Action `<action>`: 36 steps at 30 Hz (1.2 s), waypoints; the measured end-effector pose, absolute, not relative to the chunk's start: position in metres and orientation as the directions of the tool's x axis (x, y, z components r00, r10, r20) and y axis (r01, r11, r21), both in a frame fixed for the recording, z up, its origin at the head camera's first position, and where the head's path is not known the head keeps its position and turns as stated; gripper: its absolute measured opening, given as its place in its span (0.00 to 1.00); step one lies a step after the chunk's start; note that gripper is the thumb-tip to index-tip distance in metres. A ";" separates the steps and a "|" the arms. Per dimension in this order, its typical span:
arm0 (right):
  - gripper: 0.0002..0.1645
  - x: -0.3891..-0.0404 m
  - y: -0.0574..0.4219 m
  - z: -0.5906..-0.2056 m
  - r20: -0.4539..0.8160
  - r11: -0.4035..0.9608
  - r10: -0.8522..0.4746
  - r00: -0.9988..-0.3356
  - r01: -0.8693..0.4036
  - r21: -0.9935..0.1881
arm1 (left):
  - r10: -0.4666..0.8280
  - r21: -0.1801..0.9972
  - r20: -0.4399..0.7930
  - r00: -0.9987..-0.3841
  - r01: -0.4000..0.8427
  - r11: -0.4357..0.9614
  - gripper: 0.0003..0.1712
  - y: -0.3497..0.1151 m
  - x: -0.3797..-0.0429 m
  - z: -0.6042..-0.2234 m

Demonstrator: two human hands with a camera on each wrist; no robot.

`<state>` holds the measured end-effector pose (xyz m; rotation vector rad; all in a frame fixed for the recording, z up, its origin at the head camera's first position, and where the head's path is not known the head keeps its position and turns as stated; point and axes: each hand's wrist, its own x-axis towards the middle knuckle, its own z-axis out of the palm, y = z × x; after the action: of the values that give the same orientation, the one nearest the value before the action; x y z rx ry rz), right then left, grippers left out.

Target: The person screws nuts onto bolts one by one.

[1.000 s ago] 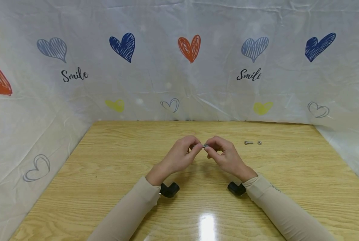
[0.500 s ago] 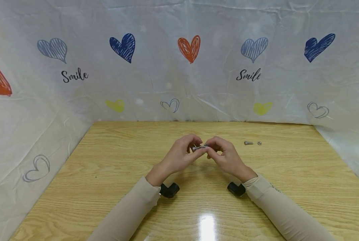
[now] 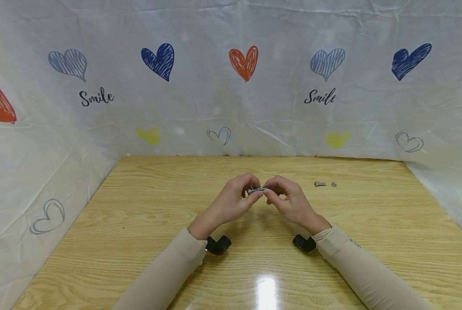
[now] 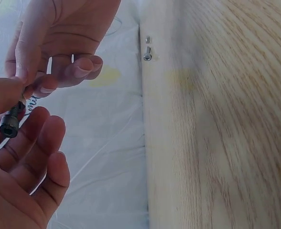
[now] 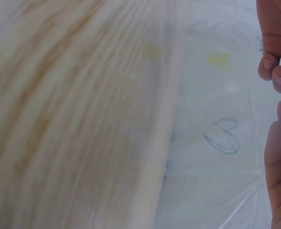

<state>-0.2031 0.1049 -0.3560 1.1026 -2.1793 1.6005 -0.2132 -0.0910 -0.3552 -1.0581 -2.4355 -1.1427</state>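
Observation:
Above the middle of the table, a socket-head bolt (image 3: pixel 252 190) is held between both hands, its head toward the left. My left hand (image 3: pixel 230 199) pinches it with thumb and fingers around the shank. In the left wrist view the hex socket of the bolt head (image 4: pixel 9 126) faces the camera. My right hand (image 3: pixel 291 201) pinches the far end of the shank; its fingertips hide that end, so I cannot tell whether a nut sits there. On the table to the right lie a second bolt (image 3: pixel 320 184) and, beside it, a nut (image 3: pixel 334 184).
The wood-grain table (image 3: pixel 157 206) ends at the back against a pale cloth (image 3: pixel 277 107) printed with hearts and lettering. More cloth rises at both sides. Black wrist mounts (image 3: pixel 219 245) stick out from under both sleeves.
The left thumb and fingers have shifted along the bolt, uncovering its head, which they mostly hid a second ago. The right hand stays nearly still. The bolt and nut on the table have not moved.

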 end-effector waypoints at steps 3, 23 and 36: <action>0.05 -0.203 0.105 -0.356 0.577 0.128 -0.436 -0.690 -0.682 -0.720 | 0.508 0.580 0.479 -0.716 0.692 0.429 0.03 -0.091 -0.213 -0.356; 0.05 -0.204 0.105 -0.356 0.578 0.120 -0.437 -0.689 -0.681 -0.722 | 0.483 0.634 0.416 -0.770 0.627 0.453 0.12 -0.092 -0.213 -0.355; 0.05 -0.204 0.105 -0.356 0.582 0.114 -0.440 -0.684 -0.685 -0.719 | 0.498 0.584 0.473 -0.727 0.682 0.440 0.06 -0.091 -0.214 -0.356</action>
<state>-0.2037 0.1051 -0.3561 1.1190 -2.1648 1.6014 -0.2136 -0.0910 -0.3558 -1.0271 -2.4616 -1.1594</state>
